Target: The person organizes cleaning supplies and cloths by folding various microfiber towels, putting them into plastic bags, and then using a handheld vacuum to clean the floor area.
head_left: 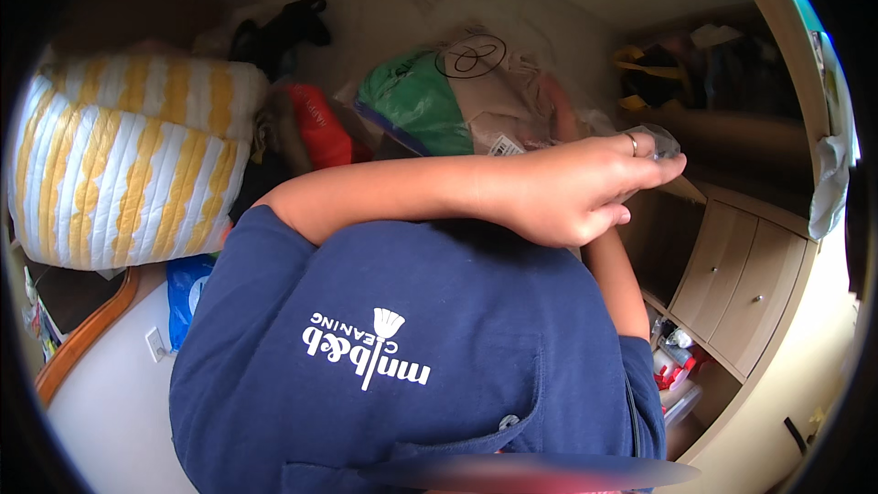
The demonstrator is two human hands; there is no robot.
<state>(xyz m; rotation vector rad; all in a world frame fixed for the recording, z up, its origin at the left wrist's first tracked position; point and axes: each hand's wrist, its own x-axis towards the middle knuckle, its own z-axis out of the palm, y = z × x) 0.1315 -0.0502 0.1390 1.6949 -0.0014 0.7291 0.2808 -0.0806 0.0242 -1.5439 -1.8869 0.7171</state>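
My left hand [583, 185], with a ring on one finger, reaches across in front of my chest to the right. A crumpled piece of clear plastic [660, 142] shows at its fingers, pinched there as far as I can see. My right forearm [617, 281] rises behind the left hand, which hides my right hand. Just beyond my left forearm lie clear plastic bags with a green cloth item [415, 99] and beige cloth [497, 92] inside. A white label [505, 146] with a printed code is on the beige one.
A yellow-and-white striped quilted bundle [130, 171] is at left, near a red bag [321, 125] and a black item [291, 31]. A blue bag [185, 295] sits below the bundle. At right stand a dark open shelf [741, 130] and wooden cabinet doors [741, 281] with small knobs.
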